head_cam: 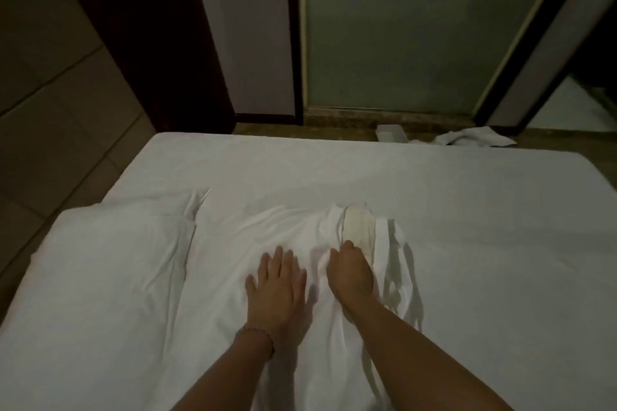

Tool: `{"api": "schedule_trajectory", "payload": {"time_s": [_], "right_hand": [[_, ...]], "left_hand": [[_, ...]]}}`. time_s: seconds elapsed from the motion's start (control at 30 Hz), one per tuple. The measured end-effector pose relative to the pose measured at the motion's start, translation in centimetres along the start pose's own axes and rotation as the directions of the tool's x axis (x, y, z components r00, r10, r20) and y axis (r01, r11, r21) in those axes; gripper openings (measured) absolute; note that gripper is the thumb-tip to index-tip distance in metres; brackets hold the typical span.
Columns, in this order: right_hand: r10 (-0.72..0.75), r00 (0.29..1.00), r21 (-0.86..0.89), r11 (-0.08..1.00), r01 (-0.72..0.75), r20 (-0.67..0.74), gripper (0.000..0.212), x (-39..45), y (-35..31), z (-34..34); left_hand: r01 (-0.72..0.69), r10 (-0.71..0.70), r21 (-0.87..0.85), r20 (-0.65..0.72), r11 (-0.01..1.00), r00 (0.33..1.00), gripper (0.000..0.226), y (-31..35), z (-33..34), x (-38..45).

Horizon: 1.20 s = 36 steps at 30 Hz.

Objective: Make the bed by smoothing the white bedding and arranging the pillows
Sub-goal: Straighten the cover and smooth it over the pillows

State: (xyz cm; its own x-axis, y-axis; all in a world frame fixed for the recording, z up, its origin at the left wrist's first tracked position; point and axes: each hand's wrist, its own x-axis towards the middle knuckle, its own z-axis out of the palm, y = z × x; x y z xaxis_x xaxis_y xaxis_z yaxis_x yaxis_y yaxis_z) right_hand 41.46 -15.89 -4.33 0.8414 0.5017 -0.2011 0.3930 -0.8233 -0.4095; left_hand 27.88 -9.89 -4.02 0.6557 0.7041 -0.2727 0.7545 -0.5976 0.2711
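- Our left hand point(275, 287) lies flat, fingers straight, on the pillow point(260, 243) mid-bed; our right hand point(350, 274) grips its open end.
- Tugging with the right could drag the sheet point(467, 197) into wrinkles.
- The yellowish insert point(359, 230) may stay exposed.
- A second pillow point(100, 264) lies left.

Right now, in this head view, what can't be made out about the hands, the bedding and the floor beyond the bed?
- Right hand: fingertips curl into the bunched white bedding; folds hide the grip.
- Left hand: flat on the sheet; contact underneath hidden.
- Pillow: near end cut off by the picture's edge.
- White items on the floor: too dim and small to identify.
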Motion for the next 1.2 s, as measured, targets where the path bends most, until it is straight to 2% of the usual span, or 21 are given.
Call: {"api": "schedule_trajectory", "payload": {"time_s": [0.07,0.13,0.27,0.33,0.43,0.57,0.77,0.83,1.0,1.13,1.2], "right_hand": [[0.014,0.999,-0.013,1.0,-0.015,-0.039,0.033,0.2,0.5,0.1],[0.009,0.997,0.012,1.0,-0.008,-0.077,0.038,-0.1,0.7,0.2],[0.029,0.992,-0.06,0.998,-0.037,-0.125,0.051,-1.8,-0.3,0.9],[0.052,0.992,-0.087,0.994,-0.062,-0.112,0.05,-2.4,-0.5,1.3],[0.017,0.997,-0.114,0.993,-0.025,-0.074,0.042,-2.4,0.3,1.4],[0.041,0.997,0.013,0.999,-0.04,-0.062,0.039,-1.3,1.8,-0.1],[0.211,0.951,0.285,0.948,-0.143,-0.224,0.032,1.8,6.3,-5.6],[0.23,0.942,0.32,0.936,-0.145,-0.245,0.031,2.7,8.1,-7.6],[0.256,0.94,0.341,0.925,-0.17,-0.225,0.029,2.4,12.9,-7.7],[0.244,0.965,0.335,0.92,-0.201,-0.091,0.035,0.2,14.3,-4.6],[0.255,0.967,0.393,0.89,-0.233,-0.004,0.043,-0.3,13.7,-4.3]], "left_hand": [[-0.04,0.039,-0.027,-0.011,0.999,0.999,0.073,0.1,-1.4,3.3],[-0.094,0.093,-0.038,-0.024,0.995,0.995,0.062,1.1,-2.3,5.4],[-0.132,0.132,0.002,0.028,0.991,0.991,0.061,1.8,-1.9,6.8],[-0.1,0.1,0.004,0.091,0.995,0.991,0.061,1.2,-1.0,6.7],[-0.055,0.056,-0.01,0.138,0.998,0.989,0.06,0.0,0.3,5.6],[-0.064,0.066,-0.022,0.108,0.998,0.992,0.059,-1.2,1.0,4.3],[-0.092,0.097,-0.088,0.053,0.992,0.994,0.058,1.5,0.2,5.1],[-0.133,0.136,-0.103,0.031,0.986,0.99,0.058,3.3,0.2,5.6],[-0.205,0.211,-0.088,0.073,0.975,0.975,0.058,7.2,2.0,5.8],[-0.196,0.197,-0.026,0.107,0.98,0.974,0.06,8.4,4.2,5.1],[-0.174,0.174,-0.011,0.111,0.985,0.978,0.061,8.3,4.6,5.2]]}}
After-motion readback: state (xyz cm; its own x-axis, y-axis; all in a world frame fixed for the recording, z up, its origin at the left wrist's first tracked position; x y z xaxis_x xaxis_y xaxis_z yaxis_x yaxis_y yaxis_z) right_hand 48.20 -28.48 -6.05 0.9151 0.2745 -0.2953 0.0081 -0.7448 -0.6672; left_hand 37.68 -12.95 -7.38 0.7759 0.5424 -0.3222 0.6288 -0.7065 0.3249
